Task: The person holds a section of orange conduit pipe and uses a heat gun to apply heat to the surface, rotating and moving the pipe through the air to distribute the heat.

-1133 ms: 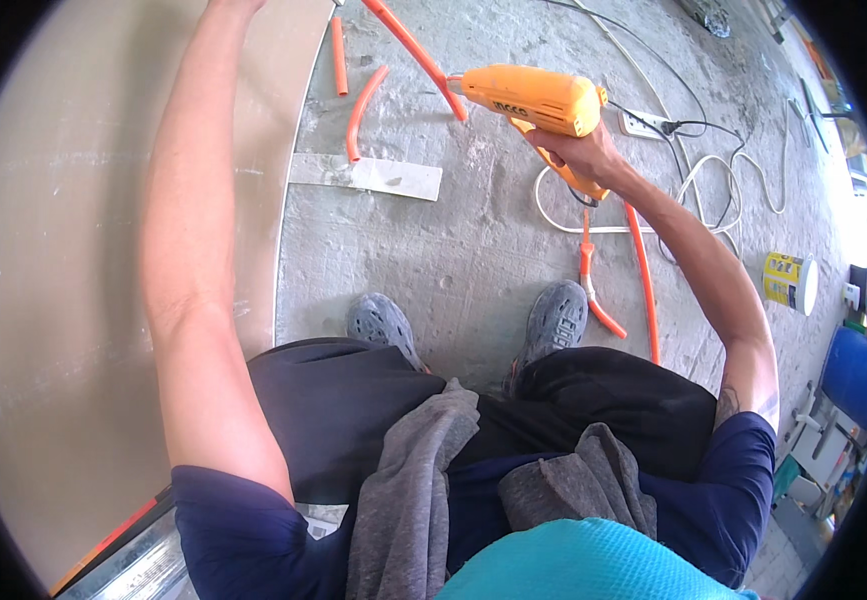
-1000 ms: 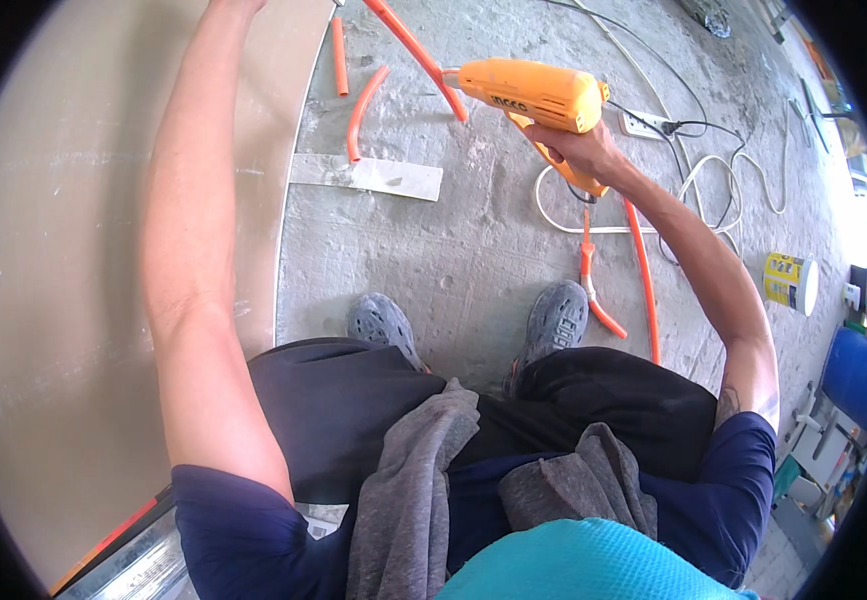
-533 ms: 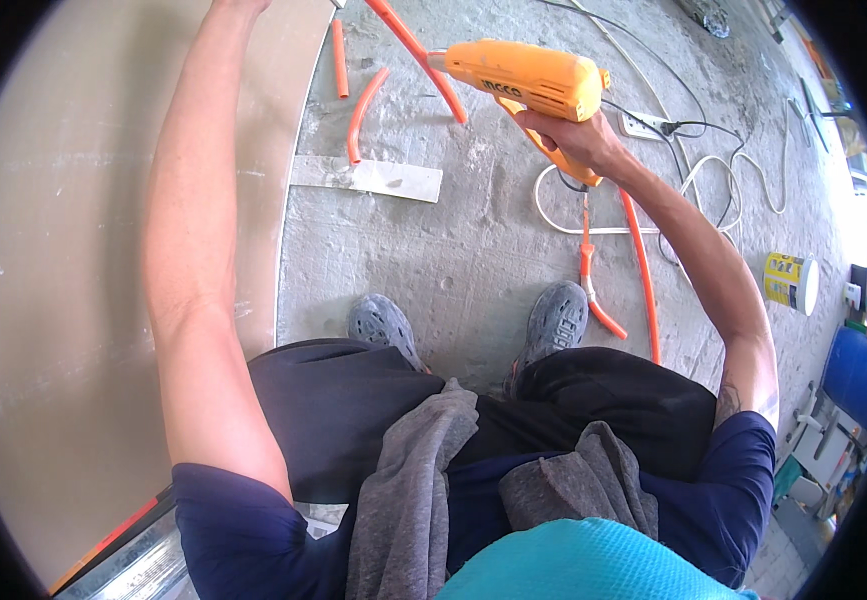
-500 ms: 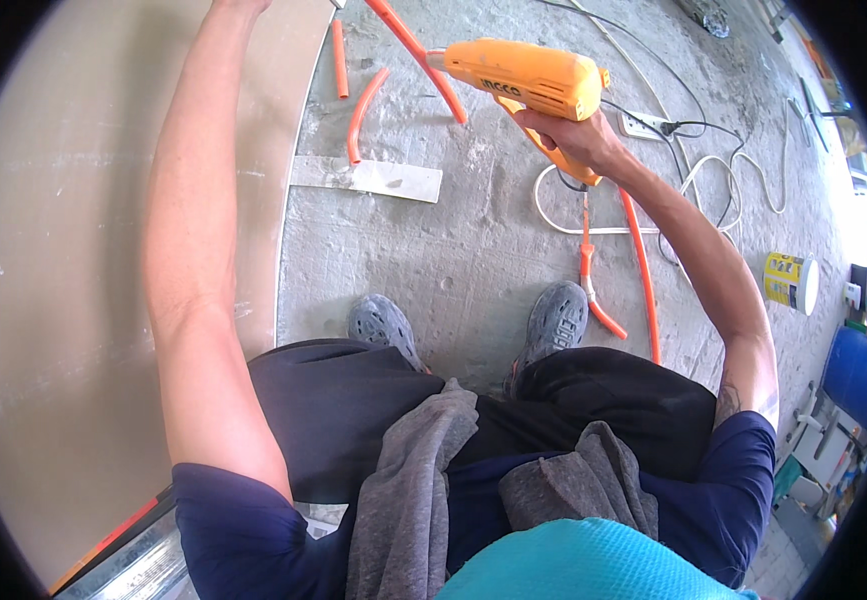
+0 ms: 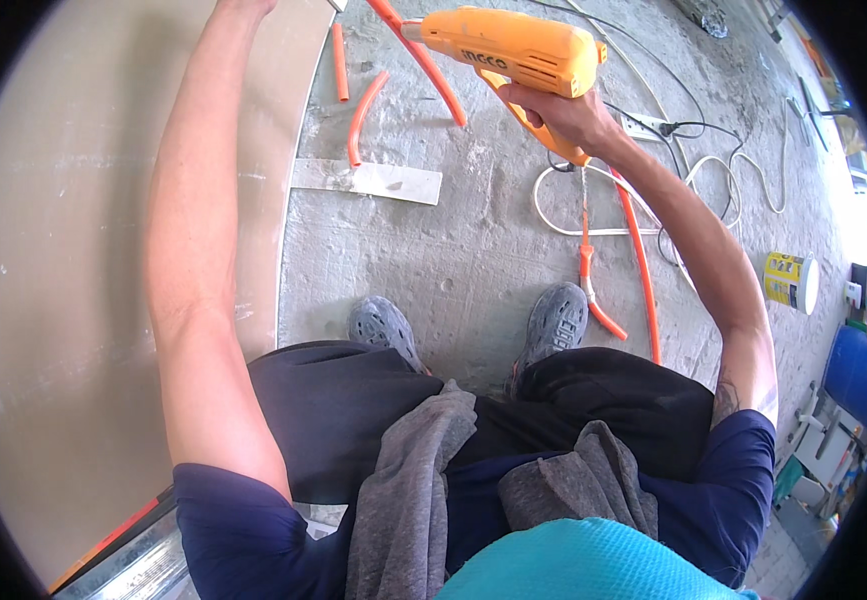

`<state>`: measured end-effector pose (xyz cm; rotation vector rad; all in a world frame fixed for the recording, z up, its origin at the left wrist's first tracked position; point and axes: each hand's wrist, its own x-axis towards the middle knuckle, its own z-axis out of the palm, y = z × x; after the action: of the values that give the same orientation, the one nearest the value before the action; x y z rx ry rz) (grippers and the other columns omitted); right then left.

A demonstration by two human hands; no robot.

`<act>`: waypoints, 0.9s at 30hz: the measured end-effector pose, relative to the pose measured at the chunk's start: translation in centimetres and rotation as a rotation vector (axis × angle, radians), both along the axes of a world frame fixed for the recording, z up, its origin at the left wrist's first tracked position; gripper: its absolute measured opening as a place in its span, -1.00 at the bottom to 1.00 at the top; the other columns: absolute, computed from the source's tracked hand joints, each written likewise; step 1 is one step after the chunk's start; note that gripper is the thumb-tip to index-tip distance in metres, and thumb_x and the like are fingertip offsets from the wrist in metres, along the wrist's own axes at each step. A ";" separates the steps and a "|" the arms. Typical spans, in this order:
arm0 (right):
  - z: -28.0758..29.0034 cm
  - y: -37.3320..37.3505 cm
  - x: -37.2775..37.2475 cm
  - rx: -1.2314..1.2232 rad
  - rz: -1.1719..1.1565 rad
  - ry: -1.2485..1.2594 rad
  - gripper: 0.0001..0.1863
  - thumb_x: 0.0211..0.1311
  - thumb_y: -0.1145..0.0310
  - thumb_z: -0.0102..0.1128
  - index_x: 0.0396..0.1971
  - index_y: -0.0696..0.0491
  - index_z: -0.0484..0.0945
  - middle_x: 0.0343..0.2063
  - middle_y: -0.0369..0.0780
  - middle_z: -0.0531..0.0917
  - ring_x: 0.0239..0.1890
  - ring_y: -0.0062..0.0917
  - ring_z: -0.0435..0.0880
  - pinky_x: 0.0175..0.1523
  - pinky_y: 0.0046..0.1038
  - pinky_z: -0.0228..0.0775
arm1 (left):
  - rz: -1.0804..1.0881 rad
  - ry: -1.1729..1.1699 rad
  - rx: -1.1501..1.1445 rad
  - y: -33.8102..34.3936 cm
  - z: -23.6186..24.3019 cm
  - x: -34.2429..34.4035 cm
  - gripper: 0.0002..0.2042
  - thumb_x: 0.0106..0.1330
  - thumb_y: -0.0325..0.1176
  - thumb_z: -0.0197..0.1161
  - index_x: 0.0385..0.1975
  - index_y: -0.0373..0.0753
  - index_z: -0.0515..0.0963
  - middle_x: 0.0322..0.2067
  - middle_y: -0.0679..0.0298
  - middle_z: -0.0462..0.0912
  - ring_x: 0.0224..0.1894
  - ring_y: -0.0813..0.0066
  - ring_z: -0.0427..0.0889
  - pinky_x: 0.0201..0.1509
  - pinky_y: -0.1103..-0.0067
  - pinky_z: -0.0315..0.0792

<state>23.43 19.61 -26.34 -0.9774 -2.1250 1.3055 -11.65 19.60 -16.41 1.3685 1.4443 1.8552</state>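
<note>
My right hand [image 5: 565, 115] is wrapped around the handle of a yellow-orange heat gun [image 5: 513, 45]. The gun's metal nozzle points left, right at a long orange pipe [image 5: 441, 88], overlapping it in view; whether they touch I cannot tell. That pipe runs up past the top edge and curves slightly near the nozzle. Only the base of my left hand [image 5: 249, 5] shows at the top edge, its fingers cut off. Below the nozzle and to its left, a short straight orange pipe [image 5: 340, 62] and a curved orange pipe [image 5: 361, 115] lie on the floor.
A large beige board [image 5: 63, 260] fills the left side. On the concrete lie a pale strip [image 5: 393, 184], a thin orange-handled tool [image 5: 585, 262], another orange pipe [image 5: 643, 270], looping cables and a white power strip [image 5: 641, 127]. A small yellow-and-white bucket [image 5: 789, 282] lies at right.
My right hand has moved the heat gun a little left and upward, so its nozzle sits higher along the long pipe. My left arm has barely moved.
</note>
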 end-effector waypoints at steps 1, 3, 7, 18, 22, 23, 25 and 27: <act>0.5 -0.2 -0.6 0.000 0.006 0.008 -0.67 0.21 0.28 0.47 -0.14 0.15 0.63 -0.57 -0.34 0.63 -0.62 -0.74 0.54 -0.51 -0.62 0.42 | 0.012 0.012 0.013 -0.1 0.1 -0.6 -0.56 0.60 -0.01 0.03 0.14 -0.31 0.49 -0.17 0.19 0.64 -0.09 0.36 0.68 0.08 0.43 0.62; 1.3 -0.5 -1.6 0.018 -0.008 0.027 -0.68 0.19 0.30 0.48 -0.15 0.15 0.64 -0.57 -0.34 0.62 -0.62 -0.74 0.53 -0.51 -0.63 0.41 | -0.016 0.020 0.026 0.3 0.5 -2.3 -0.55 0.60 -0.01 0.03 0.14 -0.31 0.49 -0.17 0.19 0.65 -0.10 0.36 0.69 0.08 0.43 0.62; 1.5 -0.5 -1.9 0.070 -0.003 0.022 -0.67 0.19 0.27 0.48 -0.15 0.15 0.65 -0.59 -0.35 0.61 -0.62 -0.74 0.53 -0.51 -0.61 0.42 | -0.031 0.042 0.018 0.7 0.2 -2.2 -0.54 0.60 -0.01 0.04 0.14 -0.32 0.49 -0.17 0.19 0.65 -0.11 0.37 0.69 0.08 0.43 0.62; 3.4 -0.3 -2.2 0.244 -0.033 0.001 -0.75 0.24 0.14 0.46 -0.29 0.01 0.73 -0.63 -0.41 0.61 -0.63 -0.77 0.53 -0.48 -0.62 0.44 | -0.063 0.026 0.031 0.2 0.9 0.1 -0.56 0.62 -0.03 -0.02 0.16 -0.31 0.47 -0.20 0.18 0.65 -0.09 0.35 0.69 0.10 0.40 0.60; 3.7 0.1 -2.3 0.261 -0.077 0.049 -0.75 0.25 0.12 0.45 -0.31 0.00 0.73 -0.63 -0.41 0.62 -0.63 -0.77 0.54 -0.49 -0.62 0.46 | -0.113 -0.131 0.033 0.8 0.4 -0.8 -0.60 0.65 -0.10 -0.09 0.15 -0.31 0.44 -0.20 0.19 0.63 -0.10 0.31 0.69 0.12 0.36 0.59; 3.8 0.1 -2.2 0.252 -0.074 0.027 -0.75 0.25 0.12 0.45 -0.31 0.00 0.73 -0.63 -0.41 0.62 -0.64 -0.77 0.54 -0.49 -0.62 0.45 | -0.112 -0.129 0.033 0.9 0.3 -0.9 -0.60 0.65 -0.10 -0.09 0.15 -0.31 0.44 -0.20 0.19 0.63 -0.10 0.31 0.69 0.12 0.36 0.59; 3.9 0.1 -2.0 0.236 -0.071 -0.021 -0.75 0.25 0.12 0.45 -0.31 0.00 0.73 -0.63 -0.41 0.62 -0.64 -0.77 0.53 -0.49 -0.62 0.44 | -0.143 -0.167 0.047 1.1 0.2 -0.9 -0.63 0.66 -0.14 -0.12 0.13 -0.31 0.42 -0.23 0.21 0.60 -0.12 0.30 0.68 0.12 0.35 0.58; 3.9 0.1 -1.6 0.221 -0.069 -0.072 -0.75 0.25 0.11 0.45 -0.31 -0.01 0.73 -0.63 -0.41 0.61 -0.64 -0.77 0.52 -0.49 -0.62 0.43 | -0.144 -0.170 0.055 1.2 0.0 -0.5 -0.64 0.66 -0.15 -0.14 0.12 -0.32 0.42 -0.24 0.21 0.59 -0.14 0.29 0.68 0.10 0.36 0.59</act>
<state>21.78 19.71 -22.41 -1.0072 -2.2122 0.9916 -12.11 20.81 -16.37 1.2705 1.1879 1.8799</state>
